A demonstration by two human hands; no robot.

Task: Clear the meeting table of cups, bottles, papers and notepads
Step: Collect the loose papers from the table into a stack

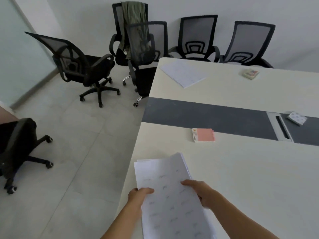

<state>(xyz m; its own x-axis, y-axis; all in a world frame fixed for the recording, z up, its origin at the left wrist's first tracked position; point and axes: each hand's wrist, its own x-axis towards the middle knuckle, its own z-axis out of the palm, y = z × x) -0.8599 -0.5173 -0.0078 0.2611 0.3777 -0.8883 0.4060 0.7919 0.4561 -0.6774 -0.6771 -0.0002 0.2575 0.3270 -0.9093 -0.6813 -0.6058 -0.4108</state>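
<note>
Holding paper stack (170, 206): left hand (138, 198), right hand (202, 194) grips clamped on edges; handwriting illegible.

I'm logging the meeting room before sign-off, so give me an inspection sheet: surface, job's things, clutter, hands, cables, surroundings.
Surface: cream meeting table with dark grey centre strip.
Job's things: sheaf of white written papers held over the near edge; white sheets at far corner; pink spiral notepad; white patterned pad on the strip; small colourful pad.
Clutter: nothing seen.
Hands: left hand and right hand both grip the sheaf.
Cables: nothing seen; grey cable hatch in the strip.
Surroundings: black mesh office chairs; green garment draped over one.
</note>
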